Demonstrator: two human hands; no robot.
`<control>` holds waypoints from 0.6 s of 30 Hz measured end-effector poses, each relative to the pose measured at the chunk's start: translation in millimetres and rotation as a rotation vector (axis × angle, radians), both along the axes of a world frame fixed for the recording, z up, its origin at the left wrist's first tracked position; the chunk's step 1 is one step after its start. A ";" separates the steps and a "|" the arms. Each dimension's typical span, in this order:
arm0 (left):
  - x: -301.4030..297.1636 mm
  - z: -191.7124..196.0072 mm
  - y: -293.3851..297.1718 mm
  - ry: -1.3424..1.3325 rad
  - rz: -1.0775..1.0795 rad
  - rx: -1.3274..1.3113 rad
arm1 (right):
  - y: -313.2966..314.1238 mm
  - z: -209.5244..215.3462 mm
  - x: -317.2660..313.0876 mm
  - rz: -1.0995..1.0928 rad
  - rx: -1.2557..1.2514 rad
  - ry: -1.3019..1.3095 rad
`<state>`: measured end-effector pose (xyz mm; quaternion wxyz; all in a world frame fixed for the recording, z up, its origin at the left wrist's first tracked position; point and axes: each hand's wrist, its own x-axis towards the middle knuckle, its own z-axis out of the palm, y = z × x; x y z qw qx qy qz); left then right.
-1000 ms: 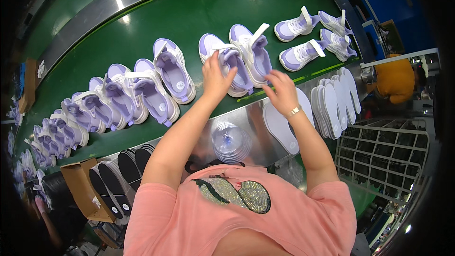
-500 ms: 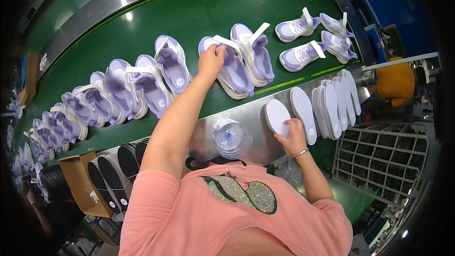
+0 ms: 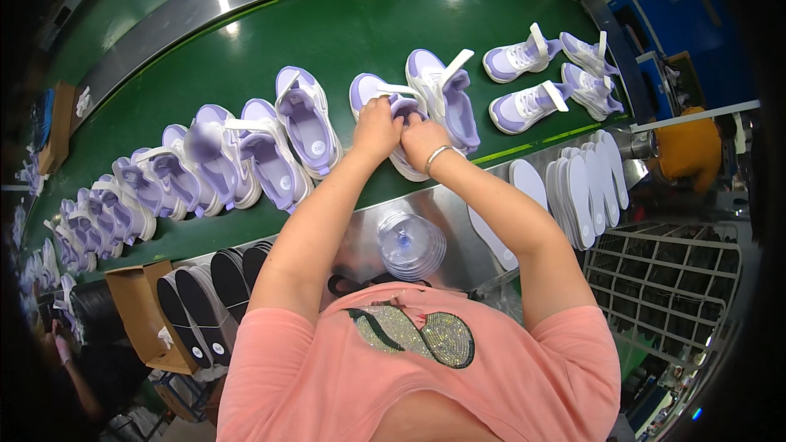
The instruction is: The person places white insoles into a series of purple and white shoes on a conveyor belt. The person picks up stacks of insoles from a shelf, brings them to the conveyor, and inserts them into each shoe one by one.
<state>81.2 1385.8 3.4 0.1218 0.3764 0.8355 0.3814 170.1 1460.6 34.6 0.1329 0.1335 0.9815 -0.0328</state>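
A white and lilac sneaker [image 3: 366,88] lies toe-away on the green belt in front of me. Both hands are at its opening. My left hand [image 3: 379,128] is closed on the collar and tongue at the left side, below the white strap. My right hand [image 3: 424,141], a silver bangle at its wrist, is closed at the right side of the same opening, its bent fingertips partly hidden inside. The hands nearly touch and cover most of the shoe's interior. A matching sneaker [image 3: 458,110] with its strap raised stands close on the right.
More sneakers line the belt [image 3: 344,24] to the left and right. White insoles [image 3: 580,196] lie on the metal ledge at right, one partly behind my right forearm. Stacked clear plastic cups [image 3: 409,244] stand before me. Black insoles [image 3: 184,311] sit beside a cardboard box [image 3: 135,311]; a wire rack [image 3: 663,286] stands right.
My right hand has left the white insole on the ledge and moved up and left to the sneaker's opening. My left hand stays at that shoe, now lower on its collar.
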 end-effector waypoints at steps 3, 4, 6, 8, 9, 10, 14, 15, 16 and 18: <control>-7.3 -5.3 1.9 -0.060 -0.016 0.035 | 1.7 -4.4 13.9 0.046 -0.098 0.149; -5.9 -6.3 0.8 -0.064 0.000 0.045 | -0.2 -4.4 23.3 0.040 -0.186 0.274; -6.6 -7.3 1.0 -0.065 0.005 0.026 | -5.9 10.4 40.8 -0.010 -0.016 0.137; -10.2 -11.0 0.4 -0.105 -0.004 0.001 | -7.3 39.0 46.0 -0.092 0.008 -0.099; -9.1 -9.4 0.8 -0.116 -0.009 0.000 | -4.6 47.7 45.4 -0.091 -0.022 -0.109; -8.1 -7.4 0.5 -0.128 -0.012 -0.002 | -2.1 53.8 44.3 -0.088 -0.053 -0.119; -8.1 -8.0 2.2 -0.163 -0.016 -0.043 | -2.3 29.7 32.8 0.067 0.059 0.045; -7.5 -3.6 1.3 -0.162 -0.016 -0.026 | -4.5 23.7 26.2 0.115 0.098 0.081; -5.4 3.7 -1.6 -0.160 -0.015 -0.011 | -5.4 20.7 16.7 0.124 0.070 0.037; -4.2 7.8 -4.3 -0.187 -0.011 0.014 | -6.5 0.1 4.6 0.080 -0.004 0.050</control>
